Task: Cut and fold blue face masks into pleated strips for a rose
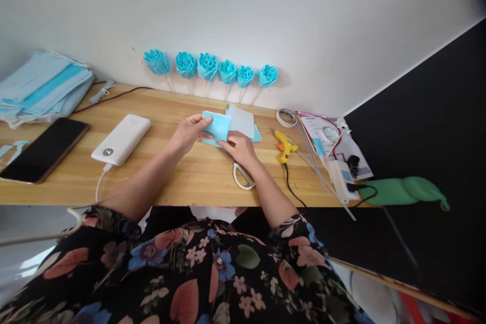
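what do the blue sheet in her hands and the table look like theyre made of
Blue sheet: likely thin nonwoven fabric, matte and limp, matching the stack of face masks. Both the left hand and the right hand pinch it. Table: wood or wood laminate, with pale grain lines and a smooth finish.

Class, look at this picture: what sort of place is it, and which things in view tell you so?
Probably a home craft desk set against a wall. Six blue fabric roses on sticks lean on the wall, a yellow glue gun lies on the wooden table, and both hands fold a blue sheet.
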Tool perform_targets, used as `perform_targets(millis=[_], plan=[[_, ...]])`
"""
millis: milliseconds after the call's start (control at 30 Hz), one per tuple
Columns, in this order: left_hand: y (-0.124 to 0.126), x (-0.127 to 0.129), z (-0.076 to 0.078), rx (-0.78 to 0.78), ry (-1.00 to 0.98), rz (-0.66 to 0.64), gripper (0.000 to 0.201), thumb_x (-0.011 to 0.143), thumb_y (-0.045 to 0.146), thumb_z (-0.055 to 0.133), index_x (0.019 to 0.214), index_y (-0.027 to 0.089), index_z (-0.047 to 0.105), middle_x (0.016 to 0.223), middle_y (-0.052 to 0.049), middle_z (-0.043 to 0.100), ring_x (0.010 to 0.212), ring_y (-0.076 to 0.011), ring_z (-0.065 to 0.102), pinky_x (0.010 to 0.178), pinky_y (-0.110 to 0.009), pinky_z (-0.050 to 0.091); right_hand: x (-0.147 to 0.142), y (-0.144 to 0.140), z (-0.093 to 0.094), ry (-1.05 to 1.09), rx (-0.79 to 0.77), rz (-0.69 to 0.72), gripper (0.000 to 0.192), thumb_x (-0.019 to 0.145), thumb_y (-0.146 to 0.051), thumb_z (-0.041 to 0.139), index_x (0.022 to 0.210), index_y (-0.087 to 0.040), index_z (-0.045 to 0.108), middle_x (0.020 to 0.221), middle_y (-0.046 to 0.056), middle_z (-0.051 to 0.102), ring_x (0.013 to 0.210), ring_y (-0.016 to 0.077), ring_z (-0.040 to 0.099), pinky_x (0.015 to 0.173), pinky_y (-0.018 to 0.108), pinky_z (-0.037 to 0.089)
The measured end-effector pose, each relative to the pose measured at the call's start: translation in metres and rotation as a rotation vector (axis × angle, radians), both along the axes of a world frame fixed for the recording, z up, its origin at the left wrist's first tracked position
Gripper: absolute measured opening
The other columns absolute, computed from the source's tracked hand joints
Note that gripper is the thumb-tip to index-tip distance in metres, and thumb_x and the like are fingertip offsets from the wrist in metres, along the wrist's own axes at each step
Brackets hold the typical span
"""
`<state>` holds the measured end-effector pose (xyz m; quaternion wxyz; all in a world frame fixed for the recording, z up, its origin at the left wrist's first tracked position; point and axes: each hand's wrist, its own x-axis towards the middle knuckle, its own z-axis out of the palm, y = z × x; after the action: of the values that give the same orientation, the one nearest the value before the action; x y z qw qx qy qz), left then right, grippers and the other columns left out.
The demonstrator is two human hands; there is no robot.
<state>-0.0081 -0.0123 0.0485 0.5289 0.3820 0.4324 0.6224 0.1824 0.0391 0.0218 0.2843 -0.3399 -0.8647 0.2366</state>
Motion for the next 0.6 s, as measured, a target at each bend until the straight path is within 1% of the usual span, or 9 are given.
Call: perform_targets(millis=[67,100,200,267,300,333,433,533,600], plan=[[-0.001,0.001,0.001,0.020,0.073,0.049,0.047,0.063,0.054,0.086,0.079,0.013,0.071,0.073,-0.003,0.068,0.064,-0.0133,0.060,0.059,-0.026,0.055,0.000,-0.002,0.003,0.072,-0.092,0.050,0.036,0.082,-0.046,0.072,0.064,-0.020,0.056,0.067,-0.001,0.056,0.067,0.0145,0.049,0.065,0.027,0.036],[-0.001,0.001,0.001,0.026,0.117,0.061,0.046,0.065,0.054,0.085,0.079,0.013,0.071,0.073,-0.003,0.068,0.064,-0.0136,0.060,0.060,-0.026,0.055,0.000,-0.003,0.005,0.113,-0.143,0.052,0.036,0.080,-0.050,0.073,0.067,-0.020,0.058,0.068,-0.001,0.056,0.066,0.0138,0.048,0.064,0.027,0.036],[-0.003,0.005,0.001,0.015,0.230,0.042,0.045,0.067,0.054,0.082,0.078,0.013,0.071,0.071,-0.003,0.068,0.061,-0.0138,0.059,0.058,-0.027,0.053,0.002,-0.006,0.010,0.249,-0.268,0.006,0.039,0.082,-0.058,0.066,0.084,-0.019,0.065,0.072,-0.002,0.059,0.066,0.0132,0.048,0.063,0.026,0.038],[-0.004,0.009,-0.001,0.008,0.282,0.010,0.042,0.069,0.053,0.081,0.077,0.013,0.071,0.067,-0.002,0.066,0.056,-0.0128,0.058,0.054,-0.025,0.050,0.004,-0.007,0.013,0.318,-0.303,-0.019,0.041,0.085,-0.057,0.061,0.094,-0.018,0.068,0.076,-0.001,0.061,0.067,0.0128,0.049,0.064,0.025,0.040],[-0.004,0.011,-0.001,0.008,0.301,-0.006,0.040,0.070,0.052,0.080,0.076,0.013,0.070,0.065,-0.001,0.064,0.055,-0.0121,0.056,0.052,-0.024,0.048,0.004,-0.007,0.014,0.336,-0.302,-0.033,0.040,0.085,-0.056,0.060,0.094,-0.018,0.068,0.077,-0.001,0.062,0.067,0.0125,0.049,0.064,0.025,0.040],[-0.005,0.012,-0.001,0.010,0.311,-0.021,0.038,0.071,0.050,0.080,0.075,0.013,0.070,0.064,-0.001,0.063,0.054,-0.0113,0.055,0.051,-0.023,0.047,0.005,-0.008,0.015,0.341,-0.292,-0.051,0.038,0.086,-0.055,0.060,0.090,-0.018,0.069,0.074,-0.001,0.061,0.065,0.0120,0.048,0.063,0.025,0.039],[-0.006,0.015,-0.002,0.009,0.265,-0.069,0.036,0.070,0.046,0.081,0.080,0.013,0.070,0.069,-0.001,0.065,0.057,-0.0111,0.056,0.053,-0.022,0.048,0.004,-0.008,0.016,0.341,-0.248,-0.127,0.038,0.086,-0.054,0.060,0.074,-0.019,0.065,0.061,-0.003,0.051,0.059,0.0113,0.042,0.058,0.025,0.035],[-0.005,0.014,-0.003,-0.025,0.171,-0.111,0.042,0.063,0.044,0.086,0.089,0.014,0.071,0.080,-0.003,0.069,0.065,-0.0130,0.060,0.056,-0.024,0.052,0.004,-0.008,0.015,0.372,-0.225,-0.154,0.037,0.086,-0.053,0.060,0.073,-0.019,0.066,0.061,-0.003,0.051,0.059,0.0115,0.044,0.059,0.025,0.036],[-0.004,0.012,-0.004,-0.048,0.155,-0.124,0.041,0.064,0.044,0.086,0.087,0.014,0.071,0.079,-0.003,0.068,0.066,-0.0133,0.061,0.059,-0.025,0.054,0.004,-0.007,0.016,0.388,-0.227,-0.150,0.036,0.086,-0.052,0.061,0.073,-0.019,0.066,0.063,-0.003,0.054,0.060,0.0115,0.045,0.060,0.025,0.038]])
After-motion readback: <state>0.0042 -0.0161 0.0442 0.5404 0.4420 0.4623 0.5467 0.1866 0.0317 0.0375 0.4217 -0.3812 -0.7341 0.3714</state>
